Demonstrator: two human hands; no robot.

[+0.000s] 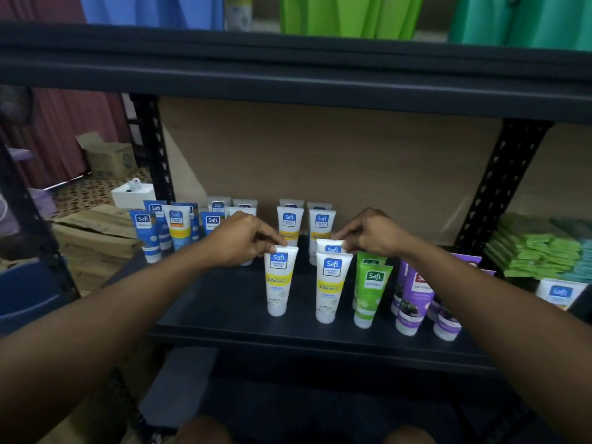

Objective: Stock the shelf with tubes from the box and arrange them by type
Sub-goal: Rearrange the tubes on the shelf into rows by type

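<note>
View from a head camera looking down at a dark metal shelf (pixel 224 302) that holds many upright tubes, with both bare arms reaching in.

The stocking looks well advanced and the tubes mostly stand grouped by type. At the far left, beyond the shelf frame, are cardboard boxes (pixel 96 232) whose contents are hidden, so it cannot be told how many tubes remain. On the shelf's left end stands a cluster of blue tubes (pixel 149 232). In the middle are white tubes with yellow bands, some at the back (pixel 290 224) and two at the front. To their right come green tubes (pixel 371 290), then purple tubes (pixel 415 299). At the far right a blue-labelled tube (pixel 559 293) sits apart from its kind, below a stack of green packets (pixel 538 248); it probably needs moving.

The left hand (pixel 243 238) has curled fingers that pinch the flat top edge of the front left yellow tube (pixel 279 280), which stands on its cap. The right hand (pixel 371 233) likewise pinches the top of a rear yellow tube (pixel 330 246), just behind the front right yellow tube (pixel 331 290). Both hands seem to be straightening the yellow rows
</note>
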